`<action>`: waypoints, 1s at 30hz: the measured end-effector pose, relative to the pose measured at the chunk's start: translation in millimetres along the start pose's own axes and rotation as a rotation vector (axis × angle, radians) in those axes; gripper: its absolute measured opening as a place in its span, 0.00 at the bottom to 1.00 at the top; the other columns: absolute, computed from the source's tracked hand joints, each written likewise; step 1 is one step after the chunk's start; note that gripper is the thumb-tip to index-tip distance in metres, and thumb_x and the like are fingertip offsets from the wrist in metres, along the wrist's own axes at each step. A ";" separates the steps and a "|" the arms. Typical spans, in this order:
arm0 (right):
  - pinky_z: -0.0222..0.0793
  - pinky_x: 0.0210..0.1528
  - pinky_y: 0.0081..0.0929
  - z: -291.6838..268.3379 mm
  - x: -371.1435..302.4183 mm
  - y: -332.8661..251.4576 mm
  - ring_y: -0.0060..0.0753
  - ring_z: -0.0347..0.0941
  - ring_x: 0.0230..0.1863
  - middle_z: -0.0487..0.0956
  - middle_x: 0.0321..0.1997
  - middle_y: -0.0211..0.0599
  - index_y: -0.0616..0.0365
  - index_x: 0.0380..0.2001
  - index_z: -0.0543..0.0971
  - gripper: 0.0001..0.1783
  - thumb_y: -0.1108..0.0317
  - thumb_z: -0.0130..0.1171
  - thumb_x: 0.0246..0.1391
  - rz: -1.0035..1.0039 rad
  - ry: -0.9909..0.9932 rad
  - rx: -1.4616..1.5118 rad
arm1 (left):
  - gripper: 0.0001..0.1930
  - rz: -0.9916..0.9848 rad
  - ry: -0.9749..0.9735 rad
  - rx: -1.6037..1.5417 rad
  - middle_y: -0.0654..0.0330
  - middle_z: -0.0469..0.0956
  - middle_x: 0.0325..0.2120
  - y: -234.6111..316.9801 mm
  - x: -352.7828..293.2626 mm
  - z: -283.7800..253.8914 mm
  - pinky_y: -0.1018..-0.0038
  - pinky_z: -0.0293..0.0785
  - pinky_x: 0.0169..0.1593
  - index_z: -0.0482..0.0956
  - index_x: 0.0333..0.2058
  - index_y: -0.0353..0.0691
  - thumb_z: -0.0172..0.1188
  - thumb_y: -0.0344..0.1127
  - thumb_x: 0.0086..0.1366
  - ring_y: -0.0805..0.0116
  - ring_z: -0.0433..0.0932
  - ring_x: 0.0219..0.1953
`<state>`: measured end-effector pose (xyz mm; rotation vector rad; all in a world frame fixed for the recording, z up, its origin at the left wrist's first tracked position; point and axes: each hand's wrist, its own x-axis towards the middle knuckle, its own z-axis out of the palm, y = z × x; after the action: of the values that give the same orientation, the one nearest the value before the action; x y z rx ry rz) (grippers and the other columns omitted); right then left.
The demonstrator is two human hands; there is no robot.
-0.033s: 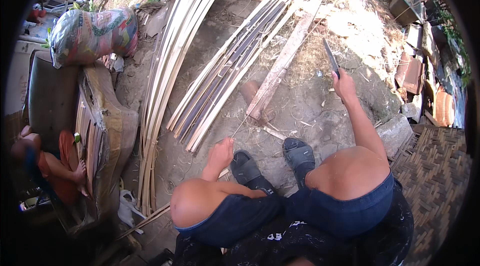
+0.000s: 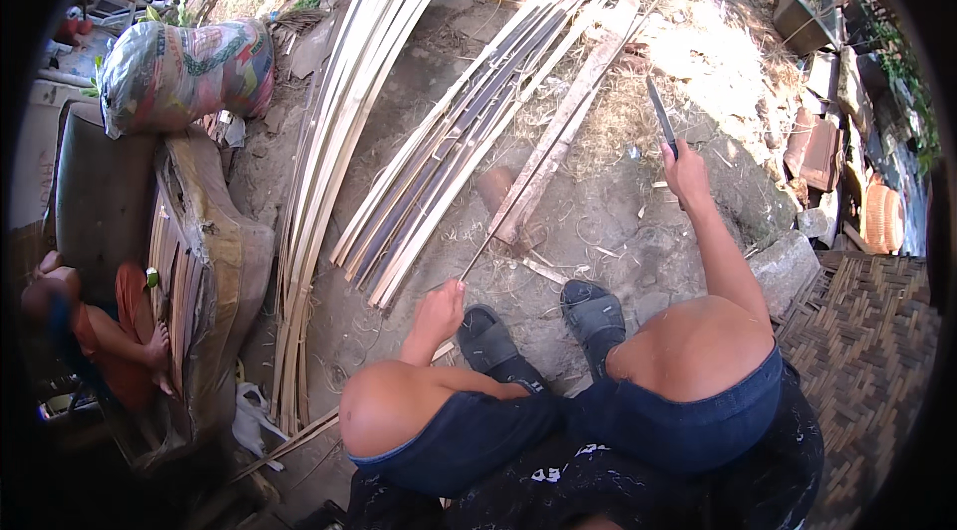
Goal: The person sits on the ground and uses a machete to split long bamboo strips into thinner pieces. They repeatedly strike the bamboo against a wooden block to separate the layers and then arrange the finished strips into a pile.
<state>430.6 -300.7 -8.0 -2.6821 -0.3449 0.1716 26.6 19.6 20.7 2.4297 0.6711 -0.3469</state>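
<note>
My left hand (image 2: 437,313), beside my left knee, is closed on the near end of a long thin strip (image 2: 479,256), which looks like split bamboo. The strip slants away to the upper right along a worn wooden board (image 2: 538,189). Under that board, near its lower end, shows a round brown block (image 2: 494,187). Out to the right, my right hand (image 2: 685,174) grips a knife (image 2: 660,113) by its handle, the dark blade pointing away from me. Blade and strip are apart.
Long pale and dark strips (image 2: 449,156) lie left of the board, with another bundle (image 2: 344,121) beyond. A person's bare legs (image 2: 125,346) rest by a worn seat (image 2: 214,221) holding a stuffed sack (image 2: 189,71). Near it is a white cat (image 2: 256,418). Woven matting (image 2: 867,360) lies right.
The thin strip has shifted slightly over the board and shows as a darker, clearer line along it. Both hands stay nearly in place.
</note>
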 end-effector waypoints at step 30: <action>0.75 0.40 0.52 34.0 -73.7 -38.5 0.64 0.78 0.36 0.80 0.39 0.58 0.50 0.55 0.73 0.20 0.52 0.51 0.66 -0.247 -0.154 0.087 | 0.18 -0.020 0.114 0.060 0.40 0.79 0.25 -8.4 -8.5 -28.5 0.44 0.70 0.36 0.76 0.33 0.38 0.48 0.47 0.73 0.34 0.78 0.31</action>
<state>345.7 -273.1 -17.2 -2.5201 -0.6954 0.3107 17.5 39.4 42.7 2.5162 0.7446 -0.2412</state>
